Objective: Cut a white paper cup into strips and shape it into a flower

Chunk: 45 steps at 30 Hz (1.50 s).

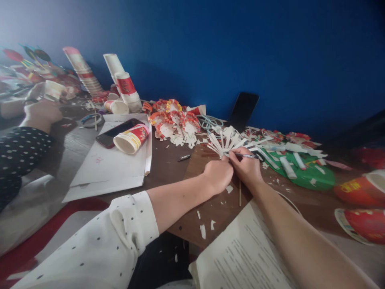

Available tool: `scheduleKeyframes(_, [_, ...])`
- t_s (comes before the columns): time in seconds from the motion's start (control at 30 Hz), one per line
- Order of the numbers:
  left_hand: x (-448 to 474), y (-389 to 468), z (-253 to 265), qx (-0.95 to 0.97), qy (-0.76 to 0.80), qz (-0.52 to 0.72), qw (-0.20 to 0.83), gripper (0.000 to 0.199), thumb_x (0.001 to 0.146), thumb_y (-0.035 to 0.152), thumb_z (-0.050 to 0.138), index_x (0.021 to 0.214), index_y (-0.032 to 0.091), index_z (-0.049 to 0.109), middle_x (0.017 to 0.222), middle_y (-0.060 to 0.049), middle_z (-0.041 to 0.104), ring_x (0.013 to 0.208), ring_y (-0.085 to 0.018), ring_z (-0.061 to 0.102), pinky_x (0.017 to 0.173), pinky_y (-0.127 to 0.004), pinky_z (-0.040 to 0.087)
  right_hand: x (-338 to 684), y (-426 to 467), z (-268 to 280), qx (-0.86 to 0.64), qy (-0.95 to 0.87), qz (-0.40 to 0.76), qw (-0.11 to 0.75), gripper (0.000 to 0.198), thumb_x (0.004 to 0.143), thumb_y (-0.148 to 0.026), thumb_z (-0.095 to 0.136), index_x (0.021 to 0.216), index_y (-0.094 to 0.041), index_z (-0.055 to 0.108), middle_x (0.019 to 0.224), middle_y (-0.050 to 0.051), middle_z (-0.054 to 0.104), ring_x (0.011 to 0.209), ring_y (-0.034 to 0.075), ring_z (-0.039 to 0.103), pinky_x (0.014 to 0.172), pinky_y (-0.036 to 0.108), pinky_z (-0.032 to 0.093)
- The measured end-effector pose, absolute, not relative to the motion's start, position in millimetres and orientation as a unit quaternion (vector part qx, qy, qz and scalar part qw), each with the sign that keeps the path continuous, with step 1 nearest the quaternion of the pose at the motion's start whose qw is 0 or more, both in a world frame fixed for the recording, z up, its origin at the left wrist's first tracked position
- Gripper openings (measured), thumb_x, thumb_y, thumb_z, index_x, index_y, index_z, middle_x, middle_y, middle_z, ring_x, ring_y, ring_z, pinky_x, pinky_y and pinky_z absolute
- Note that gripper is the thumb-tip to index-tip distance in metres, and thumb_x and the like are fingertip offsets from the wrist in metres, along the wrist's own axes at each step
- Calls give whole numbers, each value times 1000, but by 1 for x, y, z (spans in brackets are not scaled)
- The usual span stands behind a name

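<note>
A white paper cup cut into strips (221, 149) fans out over the table, its strips splayed away from me. My left hand (219, 176) is closed at its near side, gripping it, with the fingertips partly hidden. Against it, my right hand (247, 168) pinches a slim pen (248, 155) whose tip points left, towards the base of the strips. A thin wooden stick (240, 195) shows below, between my wrists. White paper scraps (203, 231) lie near my left forearm, and a dark pen cap (184, 157) rests to its left.
A paper cup (132, 138) lies on a white box lid (105, 172) beside a phone (112, 133). Another phone (244, 108) leans on the blue wall. Cup stacks (128, 90), a green disc (319, 178), and red cups (361, 190) surround me. At left, a co-worker's hands (42, 112) hold a cup.
</note>
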<state>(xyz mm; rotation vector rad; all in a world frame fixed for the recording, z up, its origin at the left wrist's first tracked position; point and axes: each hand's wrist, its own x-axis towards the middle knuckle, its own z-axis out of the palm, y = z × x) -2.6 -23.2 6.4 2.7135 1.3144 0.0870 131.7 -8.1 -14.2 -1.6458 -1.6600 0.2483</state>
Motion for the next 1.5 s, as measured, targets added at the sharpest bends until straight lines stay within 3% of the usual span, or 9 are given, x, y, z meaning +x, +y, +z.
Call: scheduleKeyframes(1.5, [-3,-23,7,898,435,30,65,41,89,12,37,127,7,52,116,-19,57,84,-24,68,67,-33,55,131,-8,-13,-651,-649,93,383,27,82,-42,52,85,-20,68,86,7,72,78,21,64,77,32,46])
